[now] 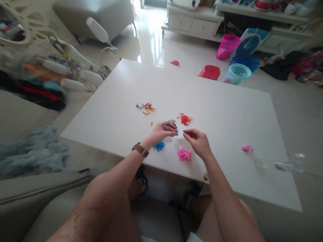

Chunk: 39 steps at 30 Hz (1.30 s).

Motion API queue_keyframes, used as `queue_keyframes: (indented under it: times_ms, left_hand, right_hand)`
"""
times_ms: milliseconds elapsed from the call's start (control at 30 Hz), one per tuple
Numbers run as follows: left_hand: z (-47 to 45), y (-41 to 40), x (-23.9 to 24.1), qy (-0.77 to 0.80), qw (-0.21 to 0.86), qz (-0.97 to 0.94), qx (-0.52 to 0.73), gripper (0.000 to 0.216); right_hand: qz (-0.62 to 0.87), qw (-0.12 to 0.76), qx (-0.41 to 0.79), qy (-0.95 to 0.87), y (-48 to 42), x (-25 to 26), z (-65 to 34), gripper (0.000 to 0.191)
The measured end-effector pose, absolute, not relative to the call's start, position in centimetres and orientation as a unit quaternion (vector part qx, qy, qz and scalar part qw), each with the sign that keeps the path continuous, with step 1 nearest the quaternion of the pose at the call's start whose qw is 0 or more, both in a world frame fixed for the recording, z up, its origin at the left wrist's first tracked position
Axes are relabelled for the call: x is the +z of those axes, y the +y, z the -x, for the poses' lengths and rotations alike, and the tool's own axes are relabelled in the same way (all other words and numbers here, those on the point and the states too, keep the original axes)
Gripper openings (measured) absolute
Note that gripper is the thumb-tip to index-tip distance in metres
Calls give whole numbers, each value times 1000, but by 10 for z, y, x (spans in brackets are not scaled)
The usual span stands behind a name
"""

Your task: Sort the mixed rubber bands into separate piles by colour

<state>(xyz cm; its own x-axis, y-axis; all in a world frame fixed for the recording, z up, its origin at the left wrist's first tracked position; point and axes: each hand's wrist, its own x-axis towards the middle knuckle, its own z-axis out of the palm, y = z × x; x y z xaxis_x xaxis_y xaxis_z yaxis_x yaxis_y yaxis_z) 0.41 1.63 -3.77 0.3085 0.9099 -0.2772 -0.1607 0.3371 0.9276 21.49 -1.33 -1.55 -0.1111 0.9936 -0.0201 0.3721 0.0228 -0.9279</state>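
Observation:
My left hand (163, 131), with a brown watch on its wrist, hovers over a small black pile of tiny elastic bands (173, 122) on the white table (227, 111); its fingers are pinched on something dark and tiny. My right hand (198, 141) sits close beside it, fingers curled in a pinch around a small red bit. A red pile of bands (186, 119) lies just beyond the hands. A blue pile (159, 146) rests under my left wrist and a pink pile (184, 154) under my right hand. A mixed-colour pile (147, 108) lies farther left.
A pink blob-like object (247, 148) and a clear plastic bottle on its side (287, 165) lie at the table's right. Beyond the table stand pink (227, 46) and teal (237, 73) baskets and a red box (210, 72). A cluttered rack (58, 72) is at left.

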Motion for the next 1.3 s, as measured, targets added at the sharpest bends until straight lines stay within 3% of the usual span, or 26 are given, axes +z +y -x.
queue_keyframes:
  times_ms: [167,333,700,867,1000,1300]
  left_hand:
    - [-8,11,-36,422,703,-452,351,39]
    - [-4,12,-36,431,687,-482,330,38]
    - [0,14,-28,439,675,-489,337,32]
    - [17,22,-24,516,606,-457,397,23]
    - [28,30,-24,565,552,-375,486,19]
    - [26,30,-24,546,589,-382,458,21]
  right_hand:
    - [521,371,445,-626,-15,-19,-204,27]
    - [513,365,409,-661,-15,-22,-200,14]
    - [559,390,354,-641,-13,-20,-188,12]
    - [560,408,353,-629,-14,-22,-178,10]
    - [507,342,384,-692,-22,-26,-163,7]
    - [445,264,377,-768,-36,-44,-135,11]
